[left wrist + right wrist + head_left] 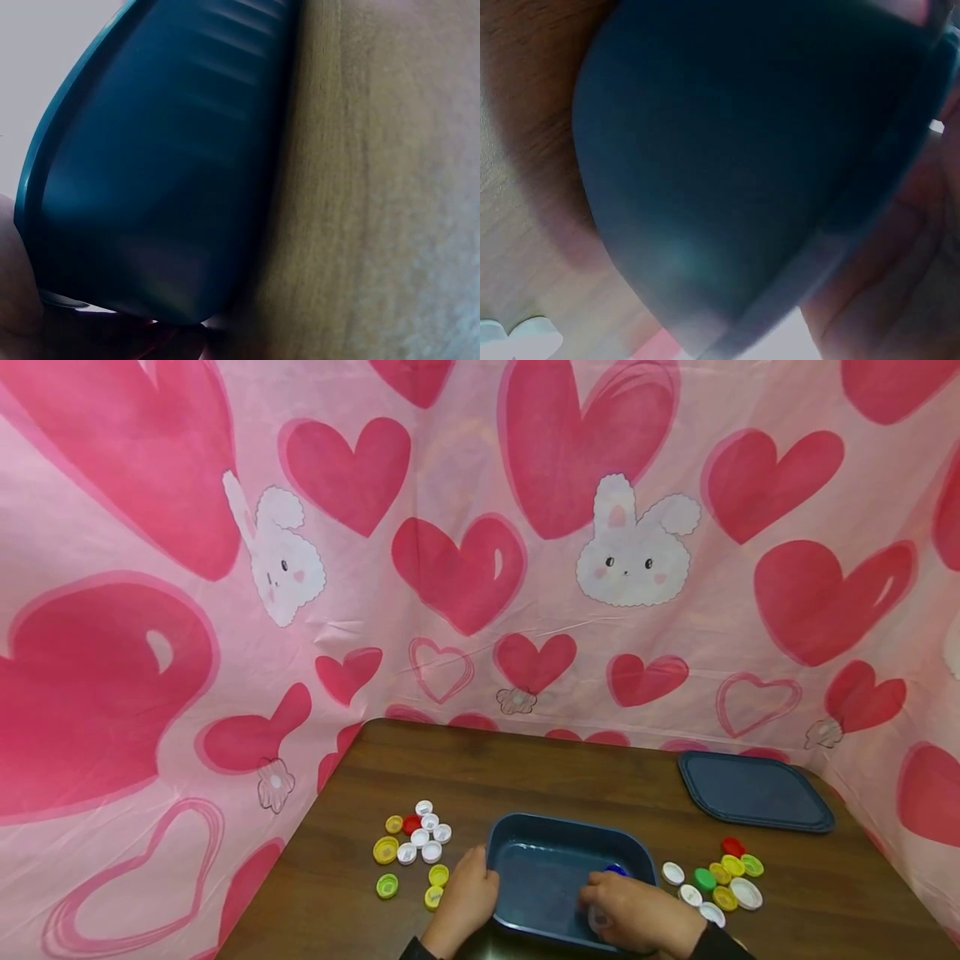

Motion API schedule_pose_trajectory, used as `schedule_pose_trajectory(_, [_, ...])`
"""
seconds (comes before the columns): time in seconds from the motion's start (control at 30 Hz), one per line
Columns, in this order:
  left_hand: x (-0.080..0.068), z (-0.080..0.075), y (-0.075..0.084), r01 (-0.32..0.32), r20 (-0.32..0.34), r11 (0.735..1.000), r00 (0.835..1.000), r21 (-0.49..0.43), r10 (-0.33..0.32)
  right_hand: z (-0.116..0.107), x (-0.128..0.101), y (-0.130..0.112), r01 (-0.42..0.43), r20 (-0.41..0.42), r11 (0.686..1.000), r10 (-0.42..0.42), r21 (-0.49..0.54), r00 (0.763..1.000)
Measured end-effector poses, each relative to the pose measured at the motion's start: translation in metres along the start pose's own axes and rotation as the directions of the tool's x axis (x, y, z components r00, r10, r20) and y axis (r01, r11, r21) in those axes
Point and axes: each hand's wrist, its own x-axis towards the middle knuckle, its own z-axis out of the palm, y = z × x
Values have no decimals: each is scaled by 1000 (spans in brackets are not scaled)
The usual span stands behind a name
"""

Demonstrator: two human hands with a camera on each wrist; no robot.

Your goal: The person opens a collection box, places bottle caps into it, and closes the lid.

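A dark blue plastic tub [540,877] sits near the front of the table, its outer wall [150,165] filling much of the left wrist view. My left hand [470,893] grips the tub's left rim. Reaching over the front right side, my right hand [637,912] has curled fingers inside the tub, at a pale bottle cap [597,918] mostly covered by them. Just beyond those fingers a blue bottle cap [617,869] shows in part. In the right wrist view the tub's wall [727,165] hides the fingertips, and only part of the palm [885,277] is visible.
Left of the tub lie several white, yellow, red and green bottle caps [420,838] on the wooden table [480,768]. Another group of caps [705,880] is spread to the right. A dark flat lid or tray [756,789] lies at the back right, before a heart-patterned cloth [450,610].
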Motion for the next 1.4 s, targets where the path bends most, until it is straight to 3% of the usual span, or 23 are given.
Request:
schedule_pose_trajectory(0.7, [-2, 1, 1, 6, 0, 1000, 1000, -3, -6, -1, 0, 8, 38, 48, 998, -41, 56, 998])
schedule_pose_trajectory(1.13, [-3, 0, 1, -3, 6, 1000, 1000, -6, 3, -22, -23, 14, 40, -195, 998, -32, 38, 980])
schedule_pose_trajectory(1.4, [-1, 0, 1, 18, 12, 1000, 1000, -11, -18, -43, -36, 27, -116, -372, 993, 98, -27, 923])
